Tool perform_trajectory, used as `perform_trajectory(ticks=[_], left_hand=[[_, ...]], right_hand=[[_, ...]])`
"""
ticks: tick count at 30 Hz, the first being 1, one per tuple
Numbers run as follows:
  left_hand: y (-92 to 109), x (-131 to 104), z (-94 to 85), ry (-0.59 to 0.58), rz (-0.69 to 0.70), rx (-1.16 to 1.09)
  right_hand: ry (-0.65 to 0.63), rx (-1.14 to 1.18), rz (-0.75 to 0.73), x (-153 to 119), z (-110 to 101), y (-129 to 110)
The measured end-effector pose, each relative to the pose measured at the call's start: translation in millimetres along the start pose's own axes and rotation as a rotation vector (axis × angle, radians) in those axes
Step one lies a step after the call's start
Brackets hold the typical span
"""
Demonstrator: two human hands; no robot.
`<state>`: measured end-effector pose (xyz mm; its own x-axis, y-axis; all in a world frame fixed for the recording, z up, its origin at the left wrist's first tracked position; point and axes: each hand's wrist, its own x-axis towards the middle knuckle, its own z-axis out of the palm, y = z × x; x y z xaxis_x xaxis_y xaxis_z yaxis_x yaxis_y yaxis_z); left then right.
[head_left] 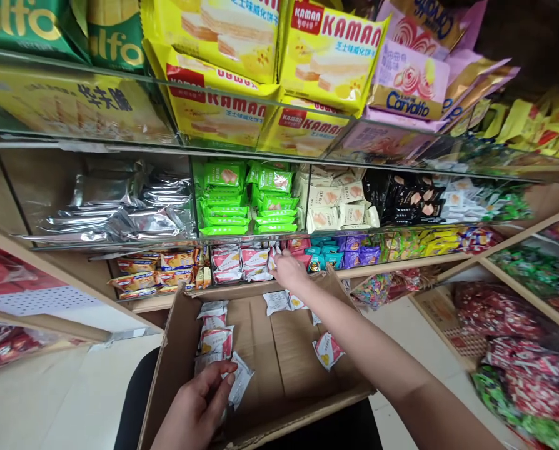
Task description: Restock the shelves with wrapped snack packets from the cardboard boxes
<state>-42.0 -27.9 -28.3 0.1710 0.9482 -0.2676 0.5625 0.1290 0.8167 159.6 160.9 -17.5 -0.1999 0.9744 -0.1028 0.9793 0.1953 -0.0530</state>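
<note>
An open cardboard box (272, 409) rests on my lap, holding several small pink and white packets (217, 342) along its left side and a few at the back and right. My left hand (197, 400) is inside the box's left part, fingers closed on a silvery-white packet (240, 380). My right hand (289, 273) reaches over the box to the lowest shelf, its fingers closed on a pink and white packet (273, 259) beside the stacked packets of the same kind (254, 261).
Above are shelves with green packs (223, 200), silver packs (115, 200) and yellow wafer bags (331, 53). A glass shelf edge (261, 150) runs across. Orange packets (141, 272) lie left of the pink ones, teal ones (326, 257) right. Bagged sweets (533, 369) stand at right.
</note>
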Motion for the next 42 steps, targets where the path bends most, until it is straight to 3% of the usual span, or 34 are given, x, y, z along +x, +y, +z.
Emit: perform_trajectory(ticks=[5, 10, 18, 24, 30, 37, 42], left_hand=[[-2.1, 3.1, 2.2, 0.006, 0.004, 0.037], [-1.2, 5.8, 2.5, 0.002, 0.010, 0.038], [-4.0, 2.6, 2.4, -0.001, 0.006, 0.005], [2.4, 3.7, 1.1, 0.004, -0.003, -0.044], [2.5, 4.2, 1.7, -0.022, -0.019, -0.059], [1.6, 4.0, 3.1, -0.026, -0.063, -0.053], [-2.7, 4.2, 5.1, -0.034, -0.072, -0.056]], right_hand=[[-0.076, 0.048, -0.194, 0.1, -3.9, -5.8], [-0.145, 0.035, -0.253, 15.1, -6.9, -9.7], [-0.069, 0.006, -0.257, 21.7, -2.9, -14.8], [-0.105, 0.002, -0.398, 23.6, 2.4, -18.6], [-0.101, -0.058, -0.497, 34.5, -8.7, -23.9], [-0.050, -0.063, -0.473, 39.2, -8.6, -39.6], [0.021, -0.013, -0.465, 38.9, 3.7, -31.2]])
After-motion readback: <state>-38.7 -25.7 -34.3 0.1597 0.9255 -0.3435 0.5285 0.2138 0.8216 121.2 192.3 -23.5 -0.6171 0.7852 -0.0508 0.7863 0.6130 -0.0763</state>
